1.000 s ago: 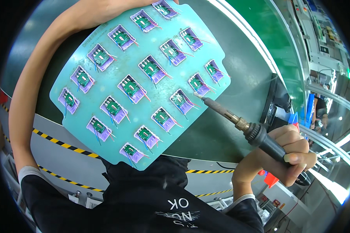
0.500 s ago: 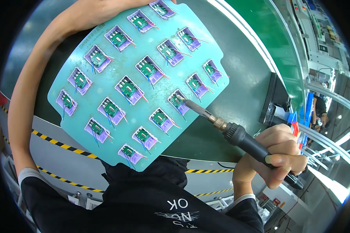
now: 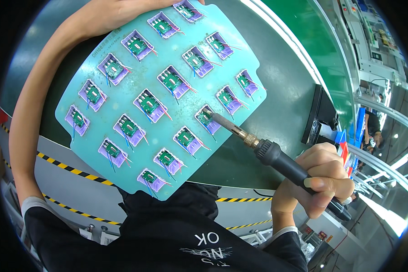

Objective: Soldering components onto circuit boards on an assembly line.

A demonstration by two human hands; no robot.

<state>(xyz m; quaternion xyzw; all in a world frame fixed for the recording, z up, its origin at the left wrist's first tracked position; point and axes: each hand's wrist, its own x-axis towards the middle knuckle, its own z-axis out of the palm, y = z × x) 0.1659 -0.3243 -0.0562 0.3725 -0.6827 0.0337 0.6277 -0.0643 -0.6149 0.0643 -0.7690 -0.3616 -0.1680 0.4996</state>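
My right hand point(image 3: 324, 179) is closed around the dark handle of a soldering iron point(image 3: 281, 158). The iron's grey tip reaches up and left onto a small green circuit board point(image 3: 204, 117) in a purple housing near the right side of a turquoise fixture plate point(image 3: 167, 129). The plate holds rows of similar purple housings, each with a green board and thin red and blue wires. My left hand point(image 3: 115, 16) lies along the plate's far left edge. Its fingers are mostly cut off by the picture's upper edge, so their grip cannot be told.
Under the plate lies a dark green tabletop point(image 3: 276, 86) with a pale curved edge. A black box-like holder point(image 3: 319, 115) stands at the right, beside blue bins point(image 3: 360, 127). Metal rails and equipment fill the far right. Yellow-black striped tape point(image 3: 75, 168) marks the floor.
The soldering iron's tip has shifted slightly up and left on the same board, my right hand moving with it. The plate has shifted very slightly; my left hand stays nearly in place.
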